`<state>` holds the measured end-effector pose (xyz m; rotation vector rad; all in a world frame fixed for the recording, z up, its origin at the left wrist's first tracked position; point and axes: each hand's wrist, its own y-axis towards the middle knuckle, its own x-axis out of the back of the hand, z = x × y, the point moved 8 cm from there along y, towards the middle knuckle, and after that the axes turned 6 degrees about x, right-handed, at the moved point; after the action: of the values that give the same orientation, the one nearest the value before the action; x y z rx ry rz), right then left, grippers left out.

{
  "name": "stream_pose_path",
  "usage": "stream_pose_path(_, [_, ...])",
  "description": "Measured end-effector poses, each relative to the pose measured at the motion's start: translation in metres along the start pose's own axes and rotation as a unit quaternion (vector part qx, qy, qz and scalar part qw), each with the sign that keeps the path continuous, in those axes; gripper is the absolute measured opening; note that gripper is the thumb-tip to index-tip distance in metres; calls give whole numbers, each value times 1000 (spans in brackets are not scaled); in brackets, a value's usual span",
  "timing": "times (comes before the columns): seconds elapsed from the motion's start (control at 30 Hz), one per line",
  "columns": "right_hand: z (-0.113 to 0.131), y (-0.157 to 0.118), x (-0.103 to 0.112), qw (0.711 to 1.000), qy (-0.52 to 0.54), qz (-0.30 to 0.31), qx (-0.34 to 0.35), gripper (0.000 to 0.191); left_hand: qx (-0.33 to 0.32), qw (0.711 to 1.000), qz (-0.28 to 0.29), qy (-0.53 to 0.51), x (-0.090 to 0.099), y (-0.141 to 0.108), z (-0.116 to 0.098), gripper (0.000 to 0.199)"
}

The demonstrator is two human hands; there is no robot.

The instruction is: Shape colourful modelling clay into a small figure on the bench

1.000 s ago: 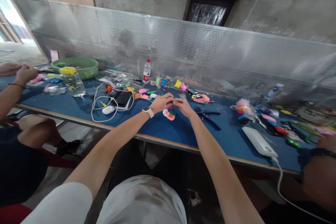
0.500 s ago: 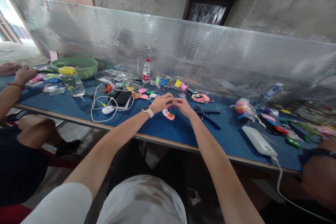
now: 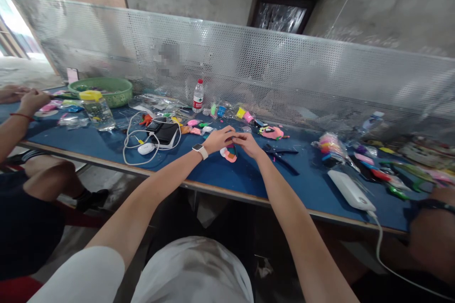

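Observation:
My left hand [image 3: 219, 139], with a watch [image 3: 200, 150] on its wrist, meets my right hand [image 3: 248, 144] over the blue table. The fingertips of both are pinched together, and whatever is between them is too small or too hidden to name. Just below them lies a small clay figure [image 3: 231, 156] in salmon pink, white and dark green, partly covered by my fingers. Right of my right hand are dark-handled pliers [image 3: 284, 157]. Behind those rests a pink clay piece [image 3: 273, 132] with green, yellow and black details.
Bagged coloured clay [image 3: 245, 114] and a red-capped water bottle [image 3: 198, 96] stand behind my hands. To the left are a white cable with a black device [image 3: 167, 132], a yellow-lidded jar [image 3: 96, 111] and a green basket [image 3: 117, 92]. A white power bank [image 3: 351, 191] lies right. Co-workers' hands [image 3: 33, 103] flank me.
Almost nothing differs. Both my hands stay pinched together at the same spot above the clay figure, with at most tiny finger shifts.

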<state>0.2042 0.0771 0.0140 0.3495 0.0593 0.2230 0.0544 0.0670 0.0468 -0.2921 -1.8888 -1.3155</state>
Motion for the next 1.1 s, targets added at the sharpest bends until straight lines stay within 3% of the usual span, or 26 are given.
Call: stream_pose_path(1.1, [2, 0, 5, 1000, -21, 13, 11, 56, -17, 1000, -8, 1, -3, -1, 2, 30])
